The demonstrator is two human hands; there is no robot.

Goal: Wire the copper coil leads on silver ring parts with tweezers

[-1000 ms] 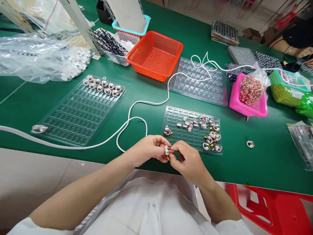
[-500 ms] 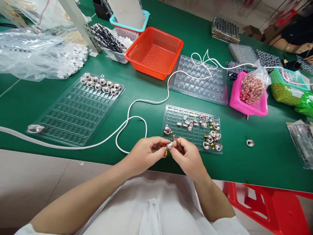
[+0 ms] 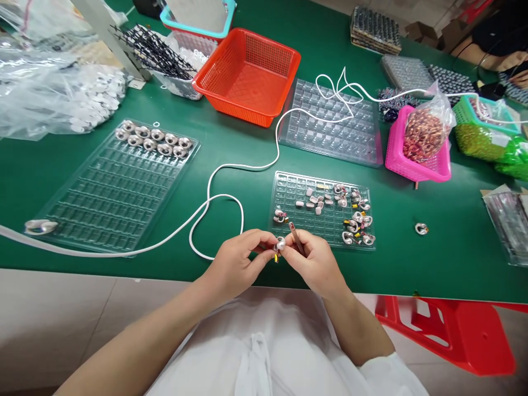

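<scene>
Between my hands is a small shiny silver earbud part (image 3: 281,242) with a yellow tab hanging beneath it. The thumb and fingertips of my left hand (image 3: 243,258) pinch it from the left. My right hand (image 3: 313,264) is closed around brownish tweezers (image 3: 296,237), pointing up and away, while its thumb and fingertip also touch the part. Just beyond lies a clear compartment tray (image 3: 284,187) with pale flat pieces (image 3: 319,201) in the middle and silver parts with yellow tabs (image 3: 358,225) along its right side.
A second clear tray (image 3: 107,198) on the left carries rows of silver shells. A white cable (image 3: 231,165) winds across the green table (image 3: 454,264). Farther back stand an orange basket (image 3: 247,77) and a pink basket (image 3: 429,168). One loose silver part (image 3: 421,228) lies at right.
The silver part has turned slightly in my fingers, and its yellow tab shows more clearly below. My hands stay together, and the whole view has shifted a little.
</scene>
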